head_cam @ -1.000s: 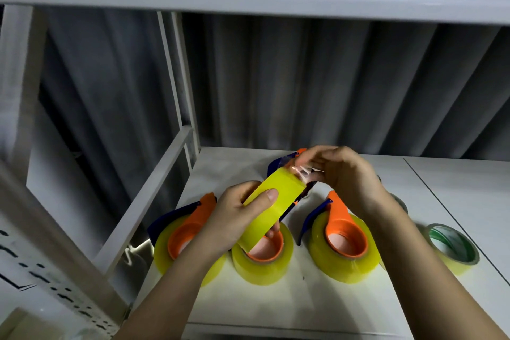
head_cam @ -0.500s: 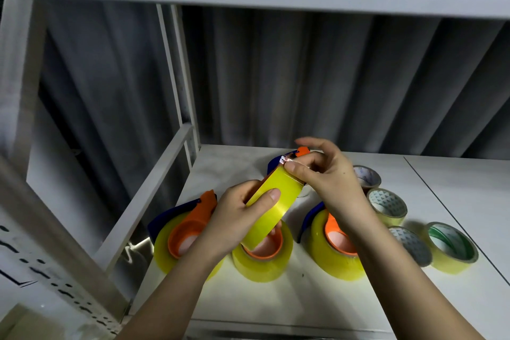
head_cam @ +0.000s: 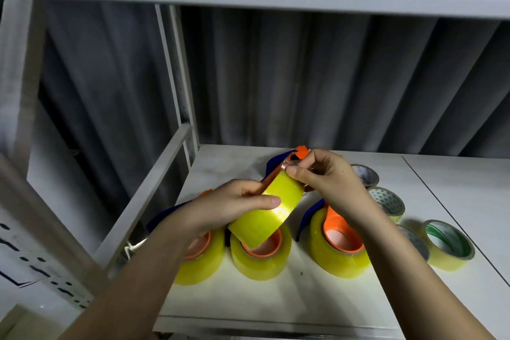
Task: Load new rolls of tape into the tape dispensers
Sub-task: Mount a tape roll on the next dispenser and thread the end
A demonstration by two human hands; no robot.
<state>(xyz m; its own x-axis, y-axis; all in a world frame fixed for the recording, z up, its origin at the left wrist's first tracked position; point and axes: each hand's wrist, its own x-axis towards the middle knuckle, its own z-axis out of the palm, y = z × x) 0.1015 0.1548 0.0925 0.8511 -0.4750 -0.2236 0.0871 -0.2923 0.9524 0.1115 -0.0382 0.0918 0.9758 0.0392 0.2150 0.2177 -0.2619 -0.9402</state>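
Your left hand (head_cam: 229, 208) raised above shelf (head_cam: 317, 301), fingers wrapped round yellow tape roll (head_cam: 266, 208) in held dispenser (head_cam: 287, 163), thumb flat across roll's face. Your right hand (head_cam: 328, 176) meets it from right, thumb and fingertips pinching tape end at roll's top edge by orange-blue dispenser tip. Held roll tilted, hanging over middle of three loaded dispensers (head_cam: 338, 246) lying on shelf. Small tape rolls (head_cam: 445, 244) sit at right, printed cores too small to read. No legible writing anywhere.
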